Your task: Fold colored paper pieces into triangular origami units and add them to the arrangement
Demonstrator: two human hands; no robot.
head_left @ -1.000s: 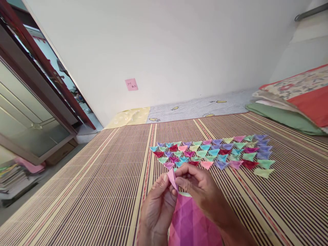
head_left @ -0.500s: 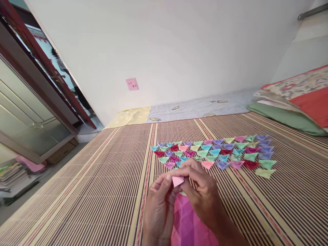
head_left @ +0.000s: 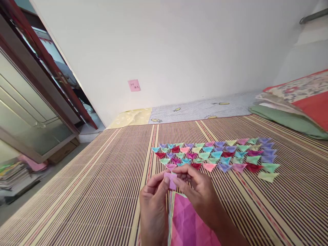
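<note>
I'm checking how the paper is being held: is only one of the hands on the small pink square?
No, the left hand and the right hand both grip the small pink square between them.

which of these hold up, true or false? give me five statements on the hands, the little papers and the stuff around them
1. The left hand and right hand both hold the pink paper piece. True.
2. The folded paper pieces in rows on the striped mat are all one colour. False: they include red, green, blue and purple.
3. A pink note is on the white wall. True.
4. The green cloth lies on top of the red and floral cloth. False: it lies underneath.
5. The magenta sheet is nearer the person than the rows. True.
</note>
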